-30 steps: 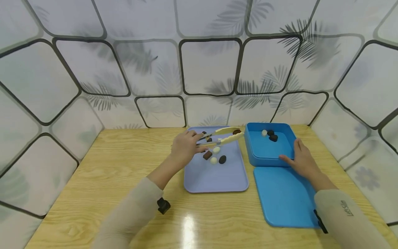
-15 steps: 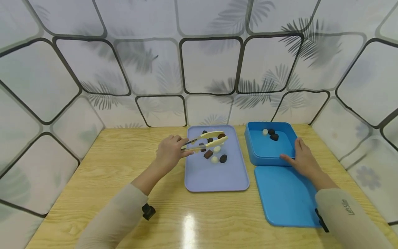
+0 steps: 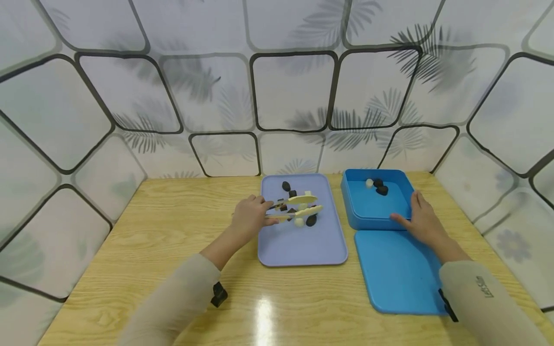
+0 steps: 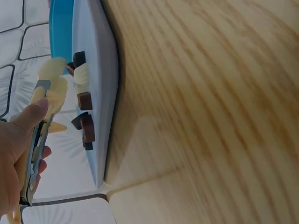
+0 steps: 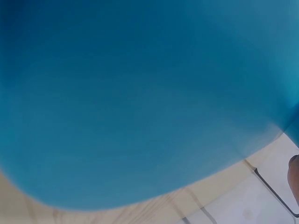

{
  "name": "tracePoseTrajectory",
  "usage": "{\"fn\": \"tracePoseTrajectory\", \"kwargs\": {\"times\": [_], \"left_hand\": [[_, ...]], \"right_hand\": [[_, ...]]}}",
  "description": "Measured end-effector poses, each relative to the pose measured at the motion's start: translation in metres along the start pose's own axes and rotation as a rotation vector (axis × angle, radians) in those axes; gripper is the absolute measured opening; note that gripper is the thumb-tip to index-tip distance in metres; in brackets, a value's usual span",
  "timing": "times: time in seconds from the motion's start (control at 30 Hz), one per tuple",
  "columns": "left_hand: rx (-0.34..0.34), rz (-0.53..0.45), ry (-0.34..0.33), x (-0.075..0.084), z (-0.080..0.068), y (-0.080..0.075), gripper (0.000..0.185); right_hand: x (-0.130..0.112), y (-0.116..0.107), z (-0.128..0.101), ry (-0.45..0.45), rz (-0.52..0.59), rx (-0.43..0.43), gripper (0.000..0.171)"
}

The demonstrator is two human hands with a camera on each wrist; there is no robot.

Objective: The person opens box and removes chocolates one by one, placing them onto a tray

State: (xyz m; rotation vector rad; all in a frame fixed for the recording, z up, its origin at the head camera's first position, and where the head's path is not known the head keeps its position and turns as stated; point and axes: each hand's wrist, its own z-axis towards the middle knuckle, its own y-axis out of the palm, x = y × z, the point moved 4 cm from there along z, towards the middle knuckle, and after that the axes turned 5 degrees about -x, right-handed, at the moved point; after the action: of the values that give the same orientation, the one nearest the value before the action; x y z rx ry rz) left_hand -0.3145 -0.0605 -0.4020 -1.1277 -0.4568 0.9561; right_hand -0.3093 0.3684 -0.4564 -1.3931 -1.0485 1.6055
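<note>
My left hand (image 3: 251, 215) holds tongs (image 4: 35, 140) with metal arms and cream tips. The tips reach over the lilac tray (image 3: 303, 250), standing slightly apart. In the left wrist view, a small reddish-brown piece (image 4: 70, 68) shows by the tips; whether they grip it I cannot tell. Chocolate-like pieces lie on the tray: a dark oval (image 3: 311, 220), a white round (image 3: 299, 222), brown blocks (image 4: 87, 128) and several others, partly behind the tongs. My right hand (image 3: 421, 222) rests at the near right corner of the blue box (image 3: 368, 224), fingers along its side, thumb at the front rim.
Inside the box lie a white piece (image 3: 369, 183) and dark pieces (image 3: 382, 191). A flat blue lid (image 3: 398, 274) lies in front of the box, partly under my right forearm. Patterned panels (image 3: 294, 91) enclose the wooden table (image 3: 182, 202) at the back and sides.
The tongs, with a brown piece at their tips, moved left from near the box over the tray, then lower and slightly right among the pieces. My right hand stays at the box.
</note>
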Motion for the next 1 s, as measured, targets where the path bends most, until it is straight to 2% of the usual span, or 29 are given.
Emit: {"fn": "tracePoseTrajectory", "kwargs": {"times": [0.07,0.2,0.37,0.6,0.77,1.0], "left_hand": [[-0.002,0.016,-0.001,0.003,0.001,0.002,0.052],[0.04,0.053,-0.013,0.006,0.002,0.003,0.064],[0.088,0.006,-0.03,0.007,0.007,0.0,0.077],[0.122,-0.055,-0.027,0.015,0.028,-0.005,0.079],[0.045,-0.044,-0.027,0.031,0.05,-0.01,0.081],[-0.178,-0.068,-0.059,0.054,0.083,-0.01,0.08]], "right_hand": [[0.001,0.001,-0.001,0.0,0.007,-0.003,0.106],[0.002,0.003,-0.003,0.001,0.017,-0.011,0.106],[0.002,0.003,-0.005,0.002,0.017,0.006,0.106],[0.003,0.002,-0.006,-0.001,0.005,0.015,0.106],[0.001,0.003,-0.007,0.005,0.0,0.014,0.106],[-0.002,0.003,-0.009,0.018,-0.011,0.013,0.106]]}}
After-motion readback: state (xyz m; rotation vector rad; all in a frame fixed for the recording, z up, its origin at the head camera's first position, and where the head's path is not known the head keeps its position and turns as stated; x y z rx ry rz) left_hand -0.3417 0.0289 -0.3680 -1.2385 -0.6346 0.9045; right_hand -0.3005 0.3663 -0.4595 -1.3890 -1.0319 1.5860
